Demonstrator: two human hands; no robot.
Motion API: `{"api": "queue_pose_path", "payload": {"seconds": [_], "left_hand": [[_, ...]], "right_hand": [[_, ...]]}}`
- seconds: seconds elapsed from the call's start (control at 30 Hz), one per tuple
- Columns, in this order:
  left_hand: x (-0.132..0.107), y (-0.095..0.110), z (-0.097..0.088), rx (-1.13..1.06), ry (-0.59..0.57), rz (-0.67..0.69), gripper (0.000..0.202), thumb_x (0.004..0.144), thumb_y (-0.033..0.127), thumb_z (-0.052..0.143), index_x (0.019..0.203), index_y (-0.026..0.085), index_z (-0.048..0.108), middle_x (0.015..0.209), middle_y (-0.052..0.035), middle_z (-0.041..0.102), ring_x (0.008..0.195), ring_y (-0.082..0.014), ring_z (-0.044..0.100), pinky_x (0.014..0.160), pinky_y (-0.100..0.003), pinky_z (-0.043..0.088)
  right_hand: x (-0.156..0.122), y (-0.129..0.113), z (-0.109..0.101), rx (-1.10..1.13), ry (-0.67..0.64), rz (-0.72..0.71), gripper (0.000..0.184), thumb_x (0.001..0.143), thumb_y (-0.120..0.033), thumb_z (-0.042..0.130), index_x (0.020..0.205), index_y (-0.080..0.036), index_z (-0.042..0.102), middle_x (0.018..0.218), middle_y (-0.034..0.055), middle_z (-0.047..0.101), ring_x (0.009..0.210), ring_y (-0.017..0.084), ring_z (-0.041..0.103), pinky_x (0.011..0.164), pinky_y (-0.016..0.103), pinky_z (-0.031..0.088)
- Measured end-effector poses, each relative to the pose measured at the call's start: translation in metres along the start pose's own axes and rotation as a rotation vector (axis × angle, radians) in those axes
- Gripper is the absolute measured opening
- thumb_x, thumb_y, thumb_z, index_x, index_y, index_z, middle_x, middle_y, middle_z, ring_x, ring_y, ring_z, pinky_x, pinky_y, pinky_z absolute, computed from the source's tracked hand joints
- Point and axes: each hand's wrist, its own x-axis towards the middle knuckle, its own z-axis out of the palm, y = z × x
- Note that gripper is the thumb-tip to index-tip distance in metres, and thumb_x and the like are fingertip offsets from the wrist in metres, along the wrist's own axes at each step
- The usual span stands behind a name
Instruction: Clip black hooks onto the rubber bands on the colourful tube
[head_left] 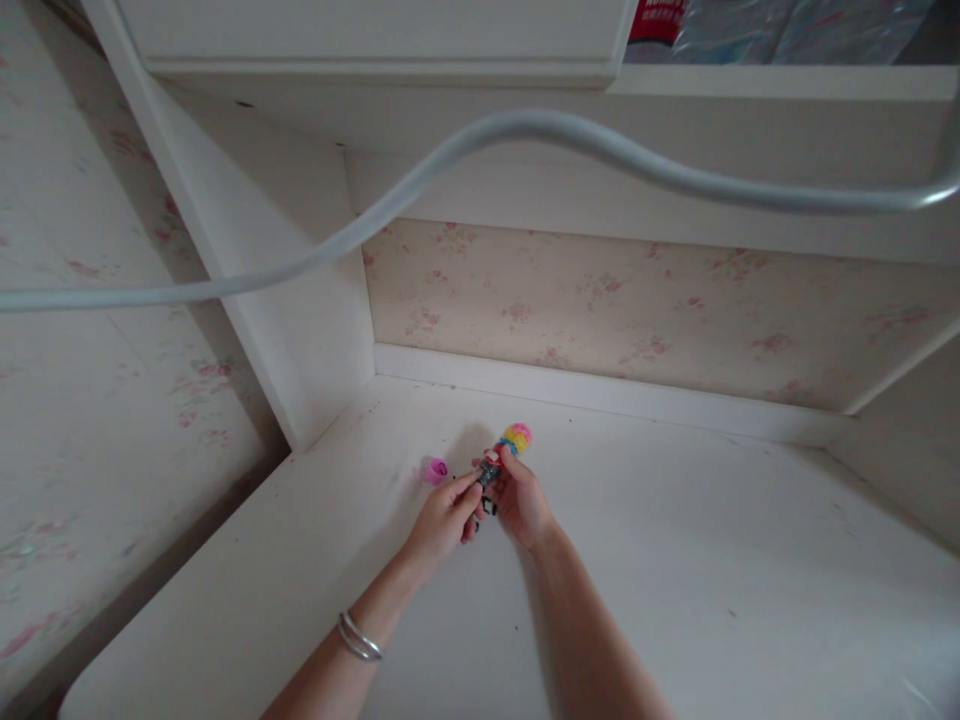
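Note:
Between my two hands is a small colourful toy (516, 437) with a rounded pink and yellow top, a blue band, red and white parts below and a dark grey lower part. My right hand (527, 507) is closed round its middle, the thumb pressed on the front. My left hand (444, 520) pinches the dark grey lower end. Under the fingers shows a small black and white piece (489, 506); whether it belongs to the toy I cannot tell. A small pink cup-shaped piece (435, 471) lies on the white desk (660, 560), just beyond my left hand.
A pale bent tube (540, 125) crosses the view in front of the shelf. Above the desk hangs a white cabinet (390, 40), with plastic-wrapped things (795, 30) on the shelf at upper right. A white side panel (300, 300) stands at the left.

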Motion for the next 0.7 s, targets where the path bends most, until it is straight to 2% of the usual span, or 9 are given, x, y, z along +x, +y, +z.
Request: {"api": "queue_pose_path", "payload": {"seconds": [0.13, 0.3, 0.5, 0.7], "left_hand": [[0.0033, -0.0040, 0.0001, 0.050, 0.020, 0.027, 0.053, 0.086, 0.054, 0.051, 0.117, 0.012, 0.061, 0.061, 0.0054, 0.051, 0.038, -0.0022, 0.039, 0.037, -0.015, 0.029], [0.0044, -0.0038, 0.0010, 0.033, 0.014, 0.010, 0.056, 0.084, 0.057, 0.051, 0.116, 0.012, 0.061, 0.057, 0.0080, 0.044, 0.038, -0.0027, 0.036, 0.035, -0.016, 0.025], [0.0031, 0.0001, 0.0033, -0.042, 0.030, -0.035, 0.057, 0.081, 0.058, 0.056, 0.115, 0.013, 0.061, 0.058, 0.0073, 0.045, 0.039, -0.0025, 0.035, 0.038, -0.016, 0.025], [0.0028, 0.0024, 0.0018, -0.051, -0.048, -0.024, 0.060, 0.082, 0.056, 0.058, 0.123, 0.013, 0.057, 0.059, 0.0071, 0.045, 0.040, -0.0025, 0.033, 0.038, -0.016, 0.024]], "right_hand": [[0.0001, -0.0011, -0.0007, 0.005, -0.020, 0.025, 0.035, 0.079, -0.051, 0.068, 0.088, -0.017, 0.067, 0.086, 0.0051, 0.072, 0.066, 0.014, 0.064, 0.061, 0.023, 0.049], [-0.0007, -0.0004, 0.0009, 0.010, -0.012, 0.014, 0.033, 0.077, -0.050, 0.070, 0.085, -0.018, 0.067, 0.083, 0.0037, 0.072, 0.065, 0.013, 0.063, 0.059, 0.023, 0.048], [0.0007, 0.0003, 0.0017, 0.019, 0.015, -0.011, 0.033, 0.075, -0.050, 0.073, 0.084, -0.019, 0.065, 0.078, 0.0020, 0.071, 0.065, 0.014, 0.064, 0.058, 0.023, 0.048], [0.0009, -0.0004, 0.0014, 0.028, 0.026, -0.033, 0.033, 0.076, -0.049, 0.072, 0.084, -0.018, 0.065, 0.081, 0.0034, 0.072, 0.070, 0.015, 0.065, 0.060, 0.023, 0.049]]}}
